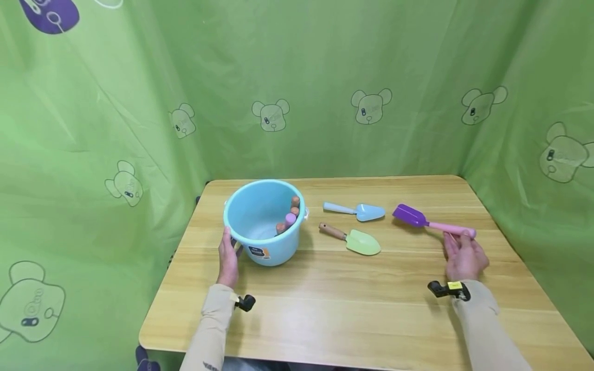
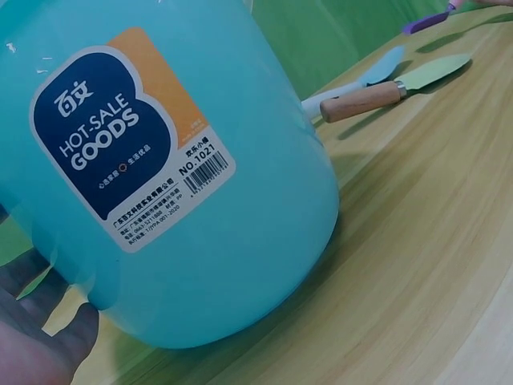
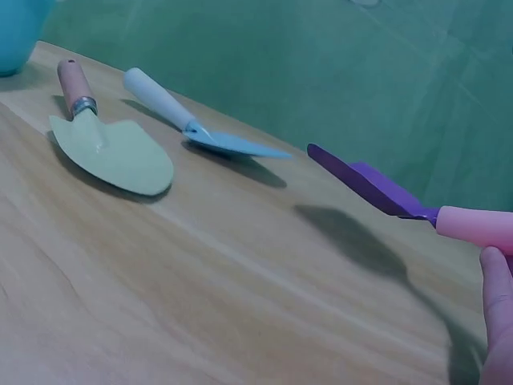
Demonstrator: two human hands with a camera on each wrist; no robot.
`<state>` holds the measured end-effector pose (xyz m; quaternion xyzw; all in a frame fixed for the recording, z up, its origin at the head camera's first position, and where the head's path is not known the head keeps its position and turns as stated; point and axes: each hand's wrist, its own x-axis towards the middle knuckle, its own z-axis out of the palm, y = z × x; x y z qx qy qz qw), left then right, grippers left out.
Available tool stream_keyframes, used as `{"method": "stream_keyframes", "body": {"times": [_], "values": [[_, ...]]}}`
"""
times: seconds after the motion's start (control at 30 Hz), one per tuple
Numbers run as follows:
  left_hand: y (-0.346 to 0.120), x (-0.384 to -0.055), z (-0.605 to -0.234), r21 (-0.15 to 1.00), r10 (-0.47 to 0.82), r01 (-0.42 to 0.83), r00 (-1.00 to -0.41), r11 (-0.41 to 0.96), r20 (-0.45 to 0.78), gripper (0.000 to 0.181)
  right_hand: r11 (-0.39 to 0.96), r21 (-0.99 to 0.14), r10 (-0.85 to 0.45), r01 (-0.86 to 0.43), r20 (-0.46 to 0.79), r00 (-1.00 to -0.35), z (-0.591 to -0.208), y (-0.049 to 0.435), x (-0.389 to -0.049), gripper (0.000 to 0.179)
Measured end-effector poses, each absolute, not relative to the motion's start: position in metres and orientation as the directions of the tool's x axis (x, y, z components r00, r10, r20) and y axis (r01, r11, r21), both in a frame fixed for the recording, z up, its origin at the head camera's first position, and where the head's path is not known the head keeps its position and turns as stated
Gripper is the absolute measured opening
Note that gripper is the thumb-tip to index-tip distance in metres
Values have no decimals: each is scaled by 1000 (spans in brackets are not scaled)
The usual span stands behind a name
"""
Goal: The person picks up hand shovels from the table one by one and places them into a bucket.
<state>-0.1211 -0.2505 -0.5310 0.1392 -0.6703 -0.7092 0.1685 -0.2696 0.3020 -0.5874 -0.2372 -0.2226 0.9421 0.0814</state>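
Observation:
My left hand point(image 1: 228, 260) rests against the near left side of a light blue bucket point(image 1: 274, 252), fingers along its wall. In the left wrist view, the fingers point(image 2: 80, 333) touch the bucket beside its printed label point(image 2: 132, 140). Inside the bucket, several brown handle ends and a pinkish-purple one point(image 1: 290, 219) lean at the right; their lower parts are hidden. At the right of the table, my right hand point(image 1: 465, 257) pinches the pink handle of a purple hand trowel point(image 1: 410, 215). Its blade hangs above the wood, apart from its shadow in the right wrist view.
Between bucket and right hand, a light blue trowel point(image 1: 369, 212) lies farther back and a pale green trowel point(image 1: 363, 242) with a wooden handle lies nearer. Green curtains point(image 1: 320, 144) stand around the back and sides of the wooden table point(image 1: 352, 309).

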Motion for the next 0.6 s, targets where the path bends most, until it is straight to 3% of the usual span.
{"method": "stream_keyframes", "body": {"times": [0.6], "values": [[-250,-120,-528,998,-437,48,-899,-49,22,64,-878,-476,175,-45,-232,-957,-551,285,-267,24]]}}
